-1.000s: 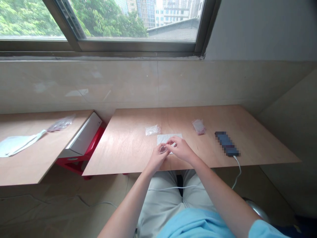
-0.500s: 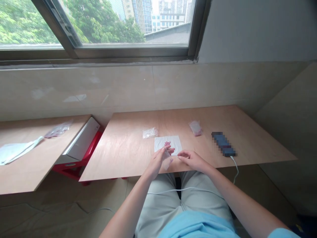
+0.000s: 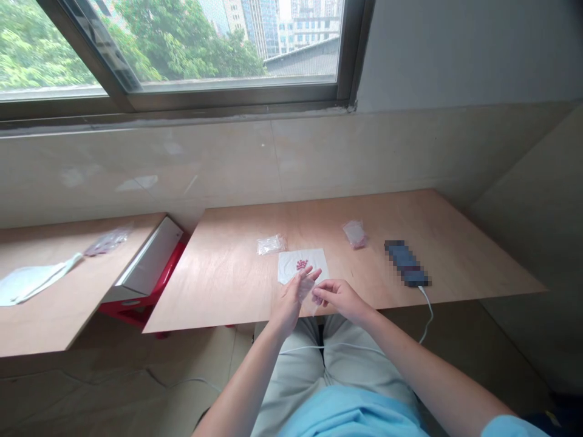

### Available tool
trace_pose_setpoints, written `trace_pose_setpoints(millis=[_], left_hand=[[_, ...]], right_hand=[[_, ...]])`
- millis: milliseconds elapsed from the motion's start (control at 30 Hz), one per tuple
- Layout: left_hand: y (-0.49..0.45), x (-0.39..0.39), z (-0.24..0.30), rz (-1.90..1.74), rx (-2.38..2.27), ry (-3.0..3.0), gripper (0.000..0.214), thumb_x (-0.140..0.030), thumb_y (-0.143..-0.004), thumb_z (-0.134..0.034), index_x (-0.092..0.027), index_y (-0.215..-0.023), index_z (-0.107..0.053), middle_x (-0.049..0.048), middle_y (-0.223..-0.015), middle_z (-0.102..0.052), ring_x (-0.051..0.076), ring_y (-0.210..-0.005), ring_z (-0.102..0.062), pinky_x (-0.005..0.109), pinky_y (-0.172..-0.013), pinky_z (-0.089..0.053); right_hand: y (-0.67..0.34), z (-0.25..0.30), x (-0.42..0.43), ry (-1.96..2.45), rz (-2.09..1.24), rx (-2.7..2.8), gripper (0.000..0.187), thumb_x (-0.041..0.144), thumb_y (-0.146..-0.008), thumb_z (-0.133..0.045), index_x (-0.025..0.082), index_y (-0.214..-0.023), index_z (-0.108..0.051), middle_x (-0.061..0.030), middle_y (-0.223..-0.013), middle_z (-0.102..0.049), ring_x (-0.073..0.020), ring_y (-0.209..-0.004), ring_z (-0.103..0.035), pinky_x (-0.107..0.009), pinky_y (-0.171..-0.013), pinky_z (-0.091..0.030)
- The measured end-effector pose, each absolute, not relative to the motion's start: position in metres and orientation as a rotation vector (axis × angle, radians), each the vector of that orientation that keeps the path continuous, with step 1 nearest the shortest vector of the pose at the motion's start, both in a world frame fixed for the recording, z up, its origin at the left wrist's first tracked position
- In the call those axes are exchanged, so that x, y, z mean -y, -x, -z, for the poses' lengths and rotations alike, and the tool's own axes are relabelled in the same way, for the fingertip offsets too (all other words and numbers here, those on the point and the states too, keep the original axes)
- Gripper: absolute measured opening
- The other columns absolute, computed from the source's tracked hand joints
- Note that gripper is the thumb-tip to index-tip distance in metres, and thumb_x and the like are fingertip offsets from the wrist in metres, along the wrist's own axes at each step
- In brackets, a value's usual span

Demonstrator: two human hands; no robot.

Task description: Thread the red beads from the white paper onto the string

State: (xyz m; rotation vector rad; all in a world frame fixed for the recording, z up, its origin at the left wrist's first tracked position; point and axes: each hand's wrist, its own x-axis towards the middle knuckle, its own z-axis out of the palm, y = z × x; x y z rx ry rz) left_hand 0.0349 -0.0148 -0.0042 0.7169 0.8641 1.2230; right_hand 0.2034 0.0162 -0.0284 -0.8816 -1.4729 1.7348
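Note:
My left hand (image 3: 290, 298) and my right hand (image 3: 340, 297) meet at the front edge of the wooden table (image 3: 228, 273). Between them is a small clear plastic bag (image 3: 310, 298). The left fingers hold it from the left, and the right fingertips pinch its right edge. Just beyond the hands lies a white paper sheet (image 3: 314, 261) with a small heap of pink beads (image 3: 301, 264) on it.
Left of the sheet lies a crumpled clear bag (image 3: 270, 244), and a pink-tinted bag (image 3: 354, 233) lies to its right. A dark phone (image 3: 405, 270) lies further right, its white cable (image 3: 426, 315) hanging over the edge. A second table (image 3: 68, 303) at the left carries a face mask (image 3: 27, 282).
The hands lifted off the white sheet and drew back to the table edge, uncovering the pink beads. The right hand let go briefly, then returned to the clear bag.

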Motion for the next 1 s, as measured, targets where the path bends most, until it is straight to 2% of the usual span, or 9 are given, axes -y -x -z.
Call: trace_pose_setpoints(millis=[233,467,600,800,900,1000], left_hand=[[-0.027,0.015,0.021,-1.164,-1.031,-0.791,0.061,-0.063,-0.095,-0.048,-0.013,-0.125,-0.068,0.0169,-0.129,-0.067,0.032,-0.12,-0.064,0.051,-0.111,-0.041],[-0.023,0.009,0.013,-1.172,-1.065,-0.861,0.062,-0.064,-0.094,-0.047,-0.011,-0.117,-0.072,0.0174,-0.123,-0.071,0.031,-0.113,-0.068,0.048,-0.105,-0.047],[-0.02,0.01,0.008,-1.128,-1.097,-0.922,0.063,-0.064,-0.095,-0.047,-0.01,-0.112,-0.075,0.0172,-0.111,-0.075,0.031,-0.105,-0.07,0.047,-0.102,-0.049],[-0.015,0.011,0.006,-1.205,-1.227,-0.991,0.046,-0.056,-0.089,-0.062,-0.014,-0.101,-0.076,0.0144,-0.104,-0.075,0.026,-0.096,-0.07,0.039,-0.088,-0.054],[-0.014,0.009,0.012,-1.264,-1.277,-0.997,0.038,-0.05,-0.084,-0.07,-0.015,-0.098,-0.074,0.0109,-0.094,-0.073,0.022,-0.09,-0.068,0.035,-0.08,-0.055],[-0.014,0.007,0.019,-1.301,-1.29,-1.003,0.034,-0.047,-0.083,-0.071,-0.016,-0.095,-0.071,0.0081,-0.087,-0.07,0.02,-0.086,-0.066,0.032,-0.077,-0.054]], right_hand=[[-0.206,0.028,-0.019,0.898,-1.721,1.497,0.031,0.048,-0.085,-0.07,0.017,-0.084,-0.073,-0.0034,-0.077,-0.07,-0.0162,-0.072,-0.062,-0.028,-0.068,-0.046],[-0.203,0.029,-0.021,0.923,-1.688,1.522,0.029,0.045,-0.086,-0.069,0.017,-0.089,-0.074,-0.0054,-0.082,-0.073,-0.0159,-0.071,-0.061,-0.028,-0.065,-0.046],[-0.204,0.031,-0.019,0.925,-1.693,1.555,0.029,0.045,-0.086,-0.068,0.017,-0.091,-0.074,-0.0057,-0.085,-0.074,-0.0156,-0.07,-0.061,-0.028,-0.066,-0.047],[-0.21,0.039,-0.022,1.02,-1.649,1.481,0.028,0.043,-0.084,-0.07,0.017,-0.092,-0.073,-0.0064,-0.085,-0.075,-0.0161,-0.07,-0.063,-0.028,-0.065,-0.047],[-0.215,0.042,-0.027,1.08,-1.599,1.408,0.028,0.043,-0.083,-0.07,0.017,-0.092,-0.072,-0.0077,-0.086,-0.075,-0.0169,-0.071,-0.064,-0.028,-0.064,-0.046],[-0.216,0.042,-0.029,1.095,-1.593,1.386,0.029,0.044,-0.082,-0.07,0.017,-0.093,-0.071,-0.0086,-0.087,-0.075,-0.0173,-0.072,-0.064,-0.028,-0.063,-0.046]])
